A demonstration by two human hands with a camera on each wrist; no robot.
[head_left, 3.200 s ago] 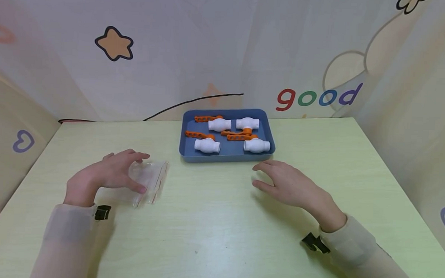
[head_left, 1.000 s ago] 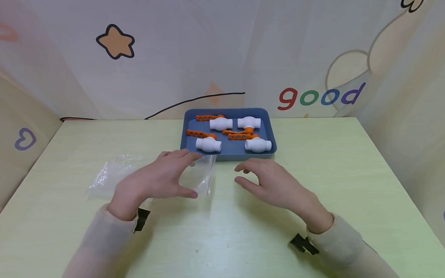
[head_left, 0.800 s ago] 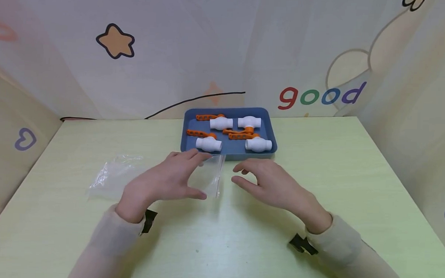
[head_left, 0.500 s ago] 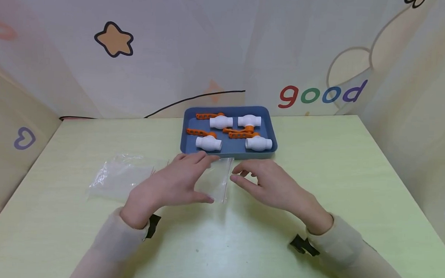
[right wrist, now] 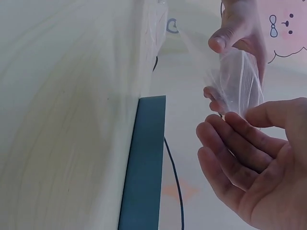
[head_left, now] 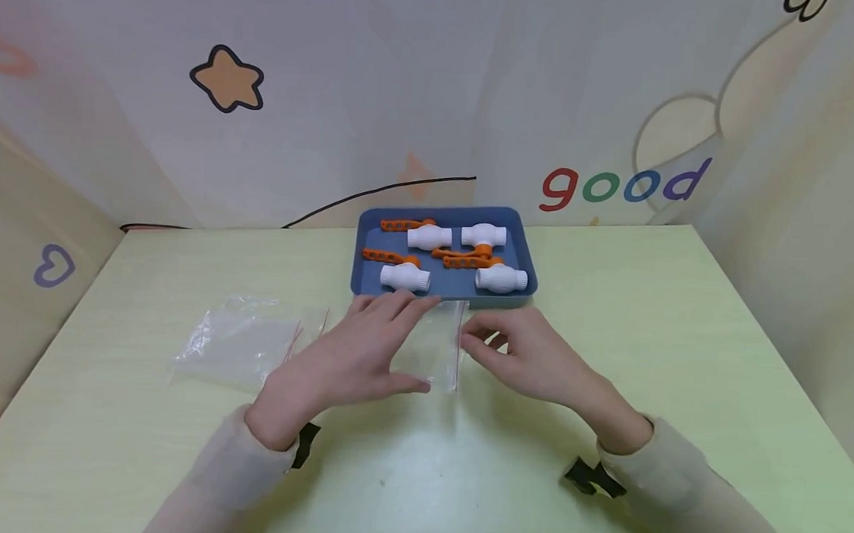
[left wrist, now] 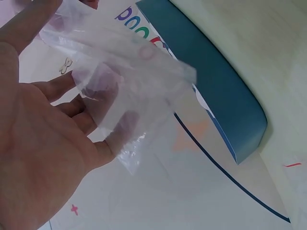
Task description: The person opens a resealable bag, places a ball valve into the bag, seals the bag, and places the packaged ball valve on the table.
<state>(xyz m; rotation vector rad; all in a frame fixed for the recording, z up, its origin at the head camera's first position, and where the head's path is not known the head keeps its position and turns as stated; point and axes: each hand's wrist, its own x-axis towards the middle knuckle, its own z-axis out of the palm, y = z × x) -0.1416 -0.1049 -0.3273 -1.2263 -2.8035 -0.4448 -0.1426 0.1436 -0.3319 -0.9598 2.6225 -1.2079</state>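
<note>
A clear zip-lock bag [head_left: 434, 345] with a red line along its zip edge is held up over the table, in front of the tray. My left hand [head_left: 364, 350] grips its body, thumb and index finger spread toward opposite side edges. At the zip edge, the thumb and forefinger of my right hand [head_left: 530, 352] pinch the plastic. In the left wrist view the bag [left wrist: 139, 72] hangs crumpled across my fingers, some showing through it. The right wrist view has the bag's ridged zip [right wrist: 245, 79] right by my right fingertips [right wrist: 233, 116].
Behind the hands stands a blue tray [head_left: 514, 302] holding several white ball valves [head_left: 405, 278] with orange handles. More clear zip bags [head_left: 230, 342] lie on the table to the left. A patterned curtain [head_left: 377, 84] closes off the back and sides.
My left hand has lifted one bag from the pile and carried it right to the middle. My right hand has shifted left and its fingers have closed on the zip edge.
</note>
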